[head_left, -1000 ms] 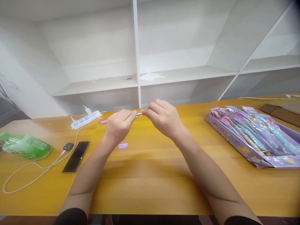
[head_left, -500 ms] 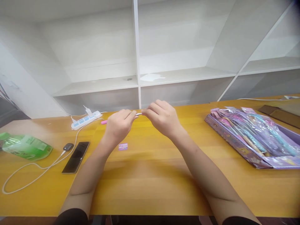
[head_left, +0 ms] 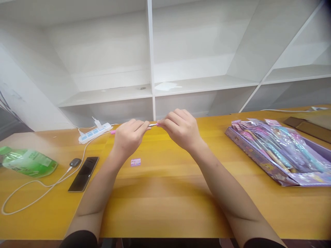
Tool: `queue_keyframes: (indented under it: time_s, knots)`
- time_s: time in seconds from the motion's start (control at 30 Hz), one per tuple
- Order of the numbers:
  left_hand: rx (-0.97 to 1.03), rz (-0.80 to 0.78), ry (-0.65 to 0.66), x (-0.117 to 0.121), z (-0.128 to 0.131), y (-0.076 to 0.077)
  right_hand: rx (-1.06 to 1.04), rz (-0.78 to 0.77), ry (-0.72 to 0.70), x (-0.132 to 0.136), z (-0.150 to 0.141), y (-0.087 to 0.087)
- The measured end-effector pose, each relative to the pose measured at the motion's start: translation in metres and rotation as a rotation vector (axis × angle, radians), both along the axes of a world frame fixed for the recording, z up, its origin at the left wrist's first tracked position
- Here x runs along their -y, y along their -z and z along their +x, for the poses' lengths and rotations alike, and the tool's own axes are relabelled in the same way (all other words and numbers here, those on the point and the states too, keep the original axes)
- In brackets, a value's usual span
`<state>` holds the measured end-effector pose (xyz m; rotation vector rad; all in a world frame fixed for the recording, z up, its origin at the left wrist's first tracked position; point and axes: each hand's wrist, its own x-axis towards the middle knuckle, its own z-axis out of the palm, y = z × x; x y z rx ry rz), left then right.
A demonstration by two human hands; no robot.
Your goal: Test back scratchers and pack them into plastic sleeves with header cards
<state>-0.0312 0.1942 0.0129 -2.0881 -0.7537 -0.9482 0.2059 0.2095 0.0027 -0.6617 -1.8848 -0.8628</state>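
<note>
Above the far part of the table, both hands are closed around a slim pink pen (head_left: 153, 125) held nearly level. My left hand (head_left: 128, 137) wraps its body, and the pink end sticks out on the left. A short silver section shows between the hands. My right hand (head_left: 179, 129) pinches the other end, where a bit of pink shows at the fingertips. The fingers hide most of the pen. Below my left hand, a small purple printed card (head_left: 136, 162) lies flat on the table.
On the right stands a purple printed box (head_left: 254, 156) with several wrapped pens, and a brown cardboard piece (head_left: 307, 127) behind it. To the left are a phone (head_left: 83, 174), a white cable, a green bottle (head_left: 29, 162) and a power strip (head_left: 95, 132). White shelving (head_left: 152, 62) rises behind.
My left hand has shifted slightly left with the pink pen, and a little pink now shows at my right fingertips. My right hand has stayed nearly still.
</note>
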Motion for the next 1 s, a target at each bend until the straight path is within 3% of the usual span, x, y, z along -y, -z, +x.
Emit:
queue_keyframes:
  time_s: [0.7,1.0]
  knots:
    - [0.001,0.068,-0.023,-0.007,-0.011,-0.006,-0.011,0.019,-0.037,-0.004,0.006,-0.005]
    - [0.107,0.094,-0.047,-0.020,-0.046,-0.020,-0.155,-0.044,0.024,-0.020,0.047,-0.010]
